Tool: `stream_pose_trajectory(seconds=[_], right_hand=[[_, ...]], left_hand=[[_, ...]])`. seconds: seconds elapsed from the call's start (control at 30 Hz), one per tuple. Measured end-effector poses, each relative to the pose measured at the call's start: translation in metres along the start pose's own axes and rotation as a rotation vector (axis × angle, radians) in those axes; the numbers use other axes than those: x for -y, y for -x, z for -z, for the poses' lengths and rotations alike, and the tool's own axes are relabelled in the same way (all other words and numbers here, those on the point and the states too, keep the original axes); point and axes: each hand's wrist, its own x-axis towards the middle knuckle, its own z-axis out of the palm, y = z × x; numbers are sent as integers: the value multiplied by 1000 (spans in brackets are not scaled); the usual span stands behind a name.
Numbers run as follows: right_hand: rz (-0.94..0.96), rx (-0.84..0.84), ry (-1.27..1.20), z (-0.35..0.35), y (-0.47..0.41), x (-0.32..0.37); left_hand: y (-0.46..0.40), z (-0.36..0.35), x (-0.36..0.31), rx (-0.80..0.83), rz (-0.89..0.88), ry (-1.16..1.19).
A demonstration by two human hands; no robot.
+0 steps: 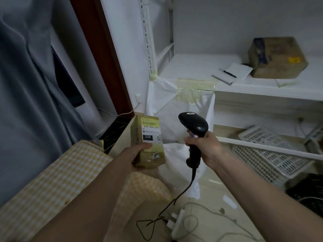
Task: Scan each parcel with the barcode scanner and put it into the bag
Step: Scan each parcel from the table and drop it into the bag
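The left hand (134, 154) is gripping a labelled cardboard parcel (148, 142), label up, just left of the white bag (180, 109). The right hand (204, 145) is clenching the barcode scanner (194, 130) before that bag. Scanning step judged underway; next, the scanner head needs aiming at the label.

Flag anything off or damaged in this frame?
The brown box on the white shelf looks crumpled and misshapen. White plastic trays lie tilted, stacked unevenly under the shelf. The parcel in the left hand looks intact.
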Motion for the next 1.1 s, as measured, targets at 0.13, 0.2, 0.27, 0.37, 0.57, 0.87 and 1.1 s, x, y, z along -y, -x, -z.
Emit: stream_pose_trajectory(seconds=[0.13,0.2,0.27,0.37,0.57,0.87,1.1], right_hand=[[-22,5,-61,7,-47,22],[-44,2,-61,12,-69,27],[-67,5,-66,14,-90,30],[-110,25,-59,10,-125,37],[-129,84,-32,-9,-208,60],[-312,100,26,-1,-346,51],[-467,30,31,34,-409,16]], left_hand=[[-34,-23,-37,12,11,31],[-47,-35,-51,13,21,49],[-59,-45,-63,17,33,65],[-79,-55,-79,39,65,31],[-132,-72,-119,16,55,37],[-248,-128,-155,-49,124,-124],[-360,-160,-78,-159,262,-235]])
